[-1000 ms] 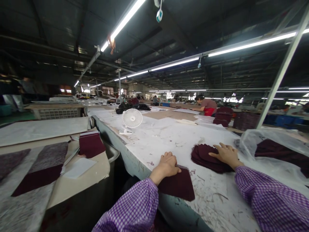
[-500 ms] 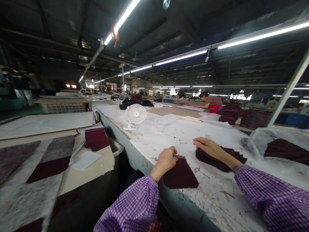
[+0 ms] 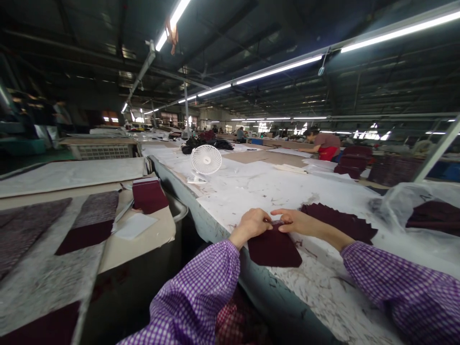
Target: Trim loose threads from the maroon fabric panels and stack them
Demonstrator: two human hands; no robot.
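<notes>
A maroon fabric piece (image 3: 275,248) with cut corners lies flat at the near edge of the table, in front of me. My left hand (image 3: 253,223) is closed at its far edge, thumb and fingers pinching the cloth. Close beside it, my right hand (image 3: 295,222) has its thumb and curled fingers on the same edge, while the index finger points left. A fanned stack of maroon fabric pieces (image 3: 339,220) with zigzag edges sits behind my right wrist. My fingers partly hide the far edge of the piece.
A small white fan (image 3: 206,159) stands on the table's left side. At right is a clear plastic bag (image 3: 413,196) with maroon cloth inside. To my left, a board (image 3: 143,244) carries a maroon stack (image 3: 149,195) and white paper (image 3: 135,226). A person (image 3: 327,145) bends over the table farther back.
My right hand has moved left from the fanned stack to the far edge of the fabric piece, next to my left hand. The stack now lies more spread out. The view has shifted slightly.
</notes>
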